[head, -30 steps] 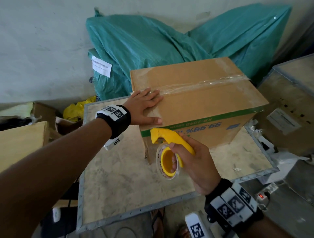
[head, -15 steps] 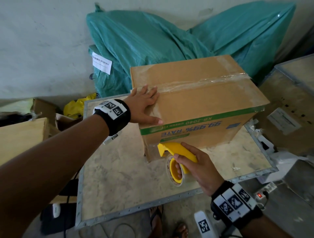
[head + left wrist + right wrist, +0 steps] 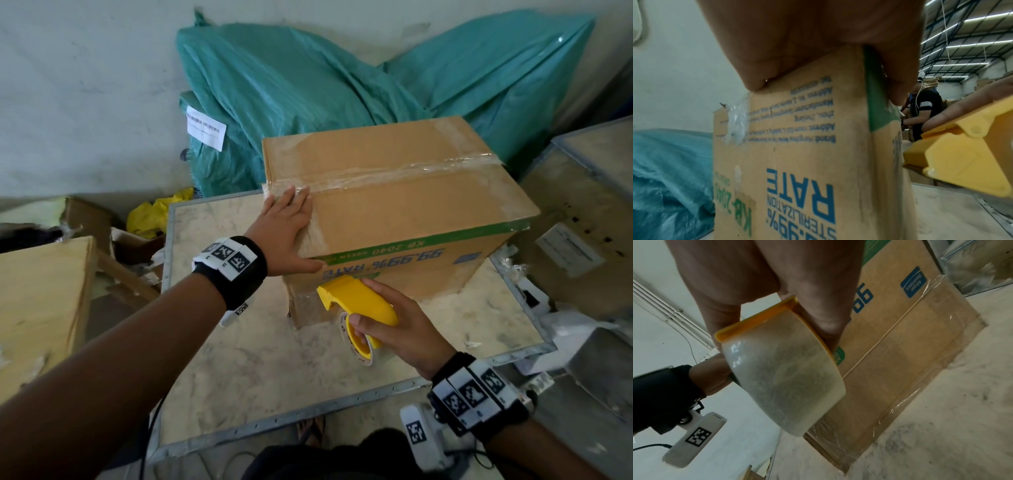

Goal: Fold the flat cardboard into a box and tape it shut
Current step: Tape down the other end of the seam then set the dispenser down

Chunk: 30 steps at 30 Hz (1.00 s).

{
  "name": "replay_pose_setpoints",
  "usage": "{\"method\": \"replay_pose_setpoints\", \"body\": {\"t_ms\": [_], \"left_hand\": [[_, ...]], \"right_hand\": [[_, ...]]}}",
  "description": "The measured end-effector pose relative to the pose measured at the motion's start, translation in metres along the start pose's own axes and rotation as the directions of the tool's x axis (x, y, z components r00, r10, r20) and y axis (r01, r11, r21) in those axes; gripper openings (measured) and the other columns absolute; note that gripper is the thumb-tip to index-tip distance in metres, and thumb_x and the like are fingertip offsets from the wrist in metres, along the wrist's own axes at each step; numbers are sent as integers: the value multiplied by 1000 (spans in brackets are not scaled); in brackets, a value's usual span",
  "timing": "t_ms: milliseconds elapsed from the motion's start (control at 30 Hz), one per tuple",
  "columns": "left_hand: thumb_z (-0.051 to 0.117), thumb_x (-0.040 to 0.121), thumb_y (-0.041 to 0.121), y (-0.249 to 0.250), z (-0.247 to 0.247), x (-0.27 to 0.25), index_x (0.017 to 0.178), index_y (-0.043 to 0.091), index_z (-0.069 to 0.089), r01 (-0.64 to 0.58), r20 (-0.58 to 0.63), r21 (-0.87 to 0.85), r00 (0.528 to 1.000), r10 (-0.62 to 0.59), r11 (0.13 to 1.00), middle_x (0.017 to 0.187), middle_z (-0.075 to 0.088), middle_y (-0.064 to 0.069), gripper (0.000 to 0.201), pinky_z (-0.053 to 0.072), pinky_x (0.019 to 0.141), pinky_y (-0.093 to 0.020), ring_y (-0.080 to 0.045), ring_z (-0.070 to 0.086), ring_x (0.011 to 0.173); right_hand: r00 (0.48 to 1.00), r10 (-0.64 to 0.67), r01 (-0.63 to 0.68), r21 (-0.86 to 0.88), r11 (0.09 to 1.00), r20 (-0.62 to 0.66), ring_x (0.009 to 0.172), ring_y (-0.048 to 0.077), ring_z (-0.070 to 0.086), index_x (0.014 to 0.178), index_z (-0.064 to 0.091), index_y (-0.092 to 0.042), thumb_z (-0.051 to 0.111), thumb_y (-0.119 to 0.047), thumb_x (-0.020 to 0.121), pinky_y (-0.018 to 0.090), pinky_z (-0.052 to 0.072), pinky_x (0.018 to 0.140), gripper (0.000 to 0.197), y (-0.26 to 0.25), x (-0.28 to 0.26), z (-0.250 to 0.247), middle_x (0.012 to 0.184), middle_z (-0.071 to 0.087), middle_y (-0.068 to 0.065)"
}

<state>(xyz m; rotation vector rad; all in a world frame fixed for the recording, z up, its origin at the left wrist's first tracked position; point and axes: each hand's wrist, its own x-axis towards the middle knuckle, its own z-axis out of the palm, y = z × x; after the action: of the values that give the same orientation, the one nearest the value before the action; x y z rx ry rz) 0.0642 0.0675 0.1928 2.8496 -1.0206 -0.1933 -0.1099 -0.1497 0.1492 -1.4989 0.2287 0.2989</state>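
The brown cardboard box (image 3: 394,202) on the desk (image 3: 260,359) looks folded and top-taped; left hand (image 3: 284,229) flat on its corner, right hand (image 3: 404,329) clamped on the yellow plastic tape dispenser (image 3: 356,305), near side apparently left.

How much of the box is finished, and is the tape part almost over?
Nearly. The cardboard box is already folded up, and clear tape runs along its top seam. The left hand presses flat on the top corner, while the right hand holds the yellow tape dispenser against the box's near side, low down. Left to do: probably cutting the tape; the underside is hidden.
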Motion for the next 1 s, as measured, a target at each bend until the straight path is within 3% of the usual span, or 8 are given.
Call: {"method": "replay_pose_setpoints", "body": {"t_ms": [100, 267, 400, 500, 700, 833, 933, 1000], "left_hand": [[48, 59, 83, -1, 1, 0, 154, 12, 2, 2, -13, -27, 1000, -2, 1000, 163, -5, -6, 128, -7, 119, -48, -26, -7, 150], [50, 55, 88, 0, 3, 0, 155, 14, 3, 25, -26, -80, 999, -27, 996, 163, -5, -3, 133, -7, 120, -50, -24, -8, 150], [54, 54, 87, 2, 7, -3, 155, 17, 13, 37, -99, -194, 993, -57, 980, 164, 4, 2, 129, -8, 119, -47, -20, -5, 150], [58, 54, 83, 4, 6, -4, 154, 19, 17, 44, -121, -224, 990, -72, 974, 163, 9, 4, 125, -5, 120, -49, -18, -1, 150], [51, 47, 92, 14, 2, -16, 150, 22, 31, 143, -118, -329, 975, -190, 933, 157, 17, 14, 126, 13, 120, -54, -11, 7, 147], [52, 53, 91, 48, -3, -36, 142, 21, 46, 238, -175, -413, 926, -333, 879, 158, 26, 1, 113, 15, 116, -63, -23, 11, 149], [69, 76, 53, 98, 5, -62, 130, 7, 59, 88, -436, -496, 836, -335, 864, 150, 43, -11, 71, 27, 115, -55, -27, 28, 146], [69, 82, 34, 138, 17, -84, 121, 3, 64, 36, -490, -554, 794, -361, 832, 134, 59, -10, 50, 42, 109, -39, -19, 50, 133]], "right_hand": [[997, 10, -6, -45, 999, 77, 90, 24, 74, 147, 43, -25, 77, -23, 81, 31, 56, 79, 74, 8, 5, -6, 119, 69, 14], [973, 47, 7, -232, 973, 227, 106, 29, 71, 152, 33, -30, 70, -44, 87, 42, 56, 90, 77, 20, 17, -28, 140, 57, 9], [931, 98, 107, -521, 847, 350, 130, 18, 53, 153, 19, -42, 62, -68, 80, 42, 46, 107, 89, 21, 28, -51, 159, 27, -14], [903, 187, 147, -686, 712, 387, 148, 20, 30, 159, 0, -30, 59, -66, 82, 38, 36, 113, 103, 26, 38, -72, 164, 14, -12], [894, 205, 215, -784, 582, 397, 142, 26, 39, 159, 10, -21, 71, -54, 83, 35, 41, 106, 103, 37, 53, -114, 162, 31, 5], [885, 170, 270, -776, 570, 433, 138, 24, 45, 158, 16, -28, 76, -44, 83, 30, 42, 100, 97, 50, 67, -141, 158, 39, 4], [866, 178, 283, -753, 594, 466, 138, 23, 46, 157, 15, -33, 79, -43, 80, 33, 45, 101, 101, 61, 74, -155, 159, 38, 2], [858, 208, 268, -755, 599, 470, 135, 24, 47, 155, 11, -40, 80, -44, 79, 35, 46, 101, 103, 69, 78, -160, 158, 38, 1]]}}
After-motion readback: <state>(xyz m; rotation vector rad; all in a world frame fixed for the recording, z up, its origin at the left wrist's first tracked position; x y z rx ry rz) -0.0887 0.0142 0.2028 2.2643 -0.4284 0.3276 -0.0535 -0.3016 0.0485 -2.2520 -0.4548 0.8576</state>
